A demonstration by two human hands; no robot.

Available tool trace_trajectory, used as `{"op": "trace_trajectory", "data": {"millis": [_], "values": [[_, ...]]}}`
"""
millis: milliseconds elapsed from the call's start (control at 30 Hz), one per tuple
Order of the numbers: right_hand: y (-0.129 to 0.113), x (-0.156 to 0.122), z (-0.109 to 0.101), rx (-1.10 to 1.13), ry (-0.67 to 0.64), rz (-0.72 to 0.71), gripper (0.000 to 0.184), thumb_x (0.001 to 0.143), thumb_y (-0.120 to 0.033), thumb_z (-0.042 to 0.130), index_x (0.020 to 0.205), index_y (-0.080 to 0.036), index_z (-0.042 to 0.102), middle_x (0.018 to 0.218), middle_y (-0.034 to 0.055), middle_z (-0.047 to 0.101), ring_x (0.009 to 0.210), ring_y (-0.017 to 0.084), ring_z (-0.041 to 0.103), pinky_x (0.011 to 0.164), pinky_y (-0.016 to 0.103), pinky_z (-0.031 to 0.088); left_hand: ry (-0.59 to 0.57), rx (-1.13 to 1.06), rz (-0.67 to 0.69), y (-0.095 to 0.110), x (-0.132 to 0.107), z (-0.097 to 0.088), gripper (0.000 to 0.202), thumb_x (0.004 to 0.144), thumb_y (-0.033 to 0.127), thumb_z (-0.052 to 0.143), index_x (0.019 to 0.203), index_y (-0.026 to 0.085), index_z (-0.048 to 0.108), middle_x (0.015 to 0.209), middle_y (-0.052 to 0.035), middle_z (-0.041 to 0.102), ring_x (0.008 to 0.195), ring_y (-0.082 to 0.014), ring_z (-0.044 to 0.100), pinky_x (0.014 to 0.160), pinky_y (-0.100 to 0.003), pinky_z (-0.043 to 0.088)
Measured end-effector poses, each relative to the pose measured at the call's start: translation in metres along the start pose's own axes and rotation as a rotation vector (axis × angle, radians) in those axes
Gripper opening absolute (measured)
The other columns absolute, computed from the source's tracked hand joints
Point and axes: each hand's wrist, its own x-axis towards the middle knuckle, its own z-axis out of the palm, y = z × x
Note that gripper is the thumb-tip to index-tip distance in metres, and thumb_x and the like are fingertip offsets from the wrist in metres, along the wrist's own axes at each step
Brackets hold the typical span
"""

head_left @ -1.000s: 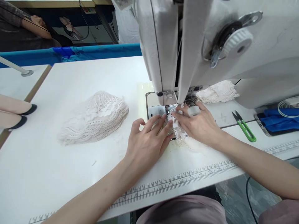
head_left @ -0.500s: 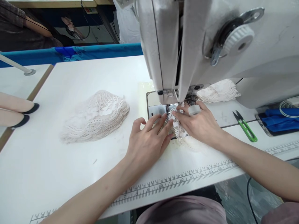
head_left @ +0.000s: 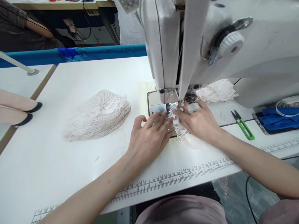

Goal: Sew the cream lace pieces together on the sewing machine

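Note:
A small piece of white lace point(head_left: 177, 125) lies under the presser foot of the white sewing machine point(head_left: 210, 46). My left hand point(head_left: 149, 138) rests flat on the table, its fingers stretched out and pressing the lace's left edge. My right hand point(head_left: 198, 123) lies on the lace from the right, fingers extended toward the needle, with a white thimble-like ring on one finger. Both hands hold the lace down by the needle plate point(head_left: 156, 107).
A stack of white lace pieces point(head_left: 98, 115) sits on the white table point(head_left: 70, 168) to the left. More lace point(head_left: 217, 90) lies behind the machine. Green thread snips point(head_left: 243, 125) lie to the right, beside blue fabric point(head_left: 277, 119). A printed ruler point(head_left: 177, 179) runs along the table's front edge.
The hands have hardly moved on the lace; the view has shifted slightly.

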Motion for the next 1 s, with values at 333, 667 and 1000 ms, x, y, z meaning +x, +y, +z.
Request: {"op": "trace_trajectory", "data": {"millis": [333, 667, 1000], "values": [[0.003, 0.001, 0.0, 0.021, 0.081, -0.026, 0.028, 0.092, -0.01, 0.048, 0.107, -0.019, 0.07, 0.107, 0.0043, 0.071, 0.091, 0.019, 0.059, 0.087, 0.035, 0.036, 0.01, -0.008, 0.019, -0.003, 0.003, -0.001, 0.029, 0.096, 0.027, 0.05, 0.122, 0.019, 0.061, 0.125, -0.0072, 0.066, 0.116, -0.0257, 0.06, 0.082, -0.045, 0.038], [0.0, -0.004, -0.015, 0.348, -0.048, 0.04, 0.013, 0.09, -0.024, 0.058, 0.094, -0.02, 0.07, 0.098, 0.001, 0.07, 0.077, 0.015, 0.061, 0.063, 0.028, 0.039, 0.001, 0.041, 0.095, -0.002, 0.005, -0.001, 0.028, 0.094, 0.023, 0.049, 0.117, 0.015, 0.062, 0.115, -0.0065, 0.069, 0.107, -0.0245, 0.061, 0.081, -0.042, 0.039], [-0.001, -0.004, -0.011, 0.543, -0.073, 0.152, 0.03, 0.093, -0.013, 0.04, 0.115, -0.013, 0.06, 0.103, 0.0088, 0.068, 0.07, 0.015, 0.061, 0.055, 0.025, 0.041, -0.04, -0.188, -0.067, -0.017, 0.028, 0.008, 0.028, 0.097, 0.03, 0.043, 0.096, 0.02, 0.069, 0.099, -0.0034, 0.072, 0.091, -0.0216, 0.062, 0.082, -0.04, 0.038]]}}
